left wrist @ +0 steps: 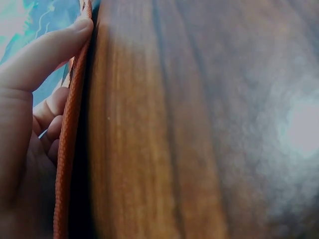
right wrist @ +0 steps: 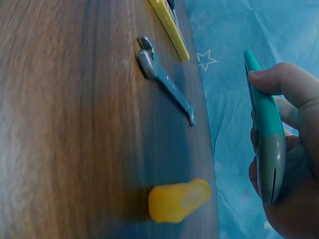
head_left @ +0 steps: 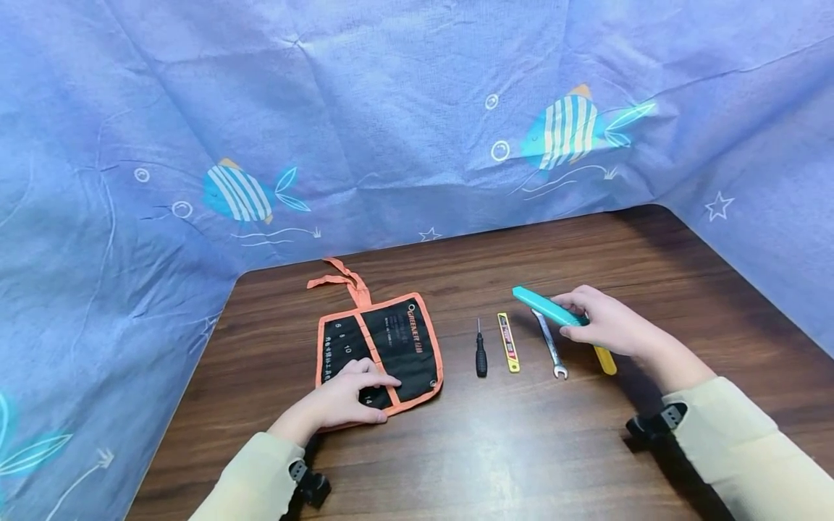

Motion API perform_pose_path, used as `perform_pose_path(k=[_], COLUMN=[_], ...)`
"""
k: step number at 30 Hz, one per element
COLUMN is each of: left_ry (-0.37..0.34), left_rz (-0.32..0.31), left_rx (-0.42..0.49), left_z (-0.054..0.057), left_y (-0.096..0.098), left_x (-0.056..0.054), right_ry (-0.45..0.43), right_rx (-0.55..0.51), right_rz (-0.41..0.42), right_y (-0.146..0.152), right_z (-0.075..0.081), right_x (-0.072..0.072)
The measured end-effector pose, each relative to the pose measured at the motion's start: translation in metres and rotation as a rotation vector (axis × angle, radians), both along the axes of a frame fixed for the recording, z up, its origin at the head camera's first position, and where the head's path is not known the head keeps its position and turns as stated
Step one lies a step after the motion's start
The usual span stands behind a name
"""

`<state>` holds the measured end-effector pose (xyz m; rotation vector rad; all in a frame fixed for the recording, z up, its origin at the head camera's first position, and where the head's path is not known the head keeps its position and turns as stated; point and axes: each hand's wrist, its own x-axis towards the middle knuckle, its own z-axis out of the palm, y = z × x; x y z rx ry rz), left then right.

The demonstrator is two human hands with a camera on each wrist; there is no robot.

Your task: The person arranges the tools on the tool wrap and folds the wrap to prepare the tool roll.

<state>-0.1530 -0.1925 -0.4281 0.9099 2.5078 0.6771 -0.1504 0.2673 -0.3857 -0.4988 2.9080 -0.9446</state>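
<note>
So I've got the teal tool (head_left: 546,305) pinched in my right hand (head_left: 606,322), held up off the worktop (head_left: 495,463) above the far end of the wrench (head_left: 550,344). Can't really say what it's for, but my guess is light, stiff, hard plastic, a bit slick on the glossy teal part, and not fragile. The side view has my thumb flat on the teal and fingers behind, with the grey end down near the palm; I'd call mid-body the best place to hold it. The pouch (head_left: 397,354) is the opposite: soft, floppy cloth, so I'd expect it to skid or crumple unless it's pinned by the orange border. My left hand (head_left: 342,398) rests across it near its near edge, fingers loosely bent, thumb on the trim. As for room, the pouch sits toward the worktop's left edge, with its orange strap (head_left: 358,291) pointing at the back edge and the curtain (head_left: 391,108) behind. The screwdriver (head_left: 481,354), yellow strip (head_left: 508,344) and wrench line up to its right, and a yellow handle (head_left: 606,359) pokes out below my right hand. Most open room is toward the near edge and the back right corner.
</note>
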Motion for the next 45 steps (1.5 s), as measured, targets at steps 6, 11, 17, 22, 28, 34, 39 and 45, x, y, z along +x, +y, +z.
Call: perform_pose_path(k=[6,11,17,22,28,34,39,45], left_ry=[-0.01,-0.013,0.004,0.022,0.01,0.015,0.035,0.088], left_rz=[-0.012,-0.014,-0.017,-0.011,0.004,0.019,0.022,0.013], left_rx=[0.011,0.007,-0.002,-0.002,0.01,0.024,0.048,0.064], left_z=[0.0,-0.001,-0.001,0.0,0.001,0.001,-0.001,-0.003], left_y=[0.0,0.001,0.0,0.0,0.001,-0.001,-0.003,-0.004], left_x=[-0.002,-0.002,-0.001,-0.001,0.001,0.004,0.005,0.006], right_ry=[-0.01,0.003,0.002,0.034,0.031,0.028,0.011,0.029], right_rx=[0.0,0.019,0.049,0.06,0.083,0.112,0.13,0.162], right_rz=[0.045,0.144,0.239,0.274,0.321,0.4,0.458,0.549], right_y=[-0.011,-0.028,-0.045,-0.054,-0.067,-0.089,-0.107,-0.126], right_z=[-0.001,0.0,-0.002,-0.005,-0.007,-0.002,0.0,-0.001], right_x=[-0.002,-0.007,-0.009,-0.009,-0.009,-0.012,-0.014,-0.014])
